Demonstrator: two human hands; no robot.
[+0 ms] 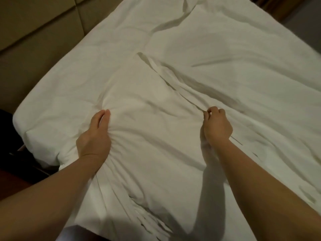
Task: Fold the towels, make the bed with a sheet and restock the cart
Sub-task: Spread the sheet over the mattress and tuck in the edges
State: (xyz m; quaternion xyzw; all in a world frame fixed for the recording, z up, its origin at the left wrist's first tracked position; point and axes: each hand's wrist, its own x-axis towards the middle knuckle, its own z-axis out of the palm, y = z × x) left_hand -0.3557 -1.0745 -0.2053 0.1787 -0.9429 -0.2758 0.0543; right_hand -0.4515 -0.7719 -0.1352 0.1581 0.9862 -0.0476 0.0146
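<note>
On the bed (24, 129), seen from above, a white sheet (173, 84) lies spread over nearly the whole mattress, rumpled and creased, with one long raised fold (166, 79) running slantwise from the middle of the bed down toward the near side. The left hand (94, 136) rests on the sheet close to the bed's near left corner, its fingers (106, 117) straight and held together, the thumb lying close alongside them and nearly meeting their tips; it presses down on the cloth, and fine wrinkles fan out from beside the palm toward the near edge. The right hand (217, 126) is well apart from it, further toward the middle, with its knuckles up and its fingers curled; thumb and forefinger pinch the near end of the long fold, lifting a thin ridge of cloth (the other fingers are tucked under, and what they hold cannot be told). Both forearms are bare and reach in from the near edge, the right one casting a dark shadow on the sheet. Beyond the far left side of the bed stands a padded beige headboard (43, 32), and dark flooring (15, 173) shows by the near left corner.
</note>
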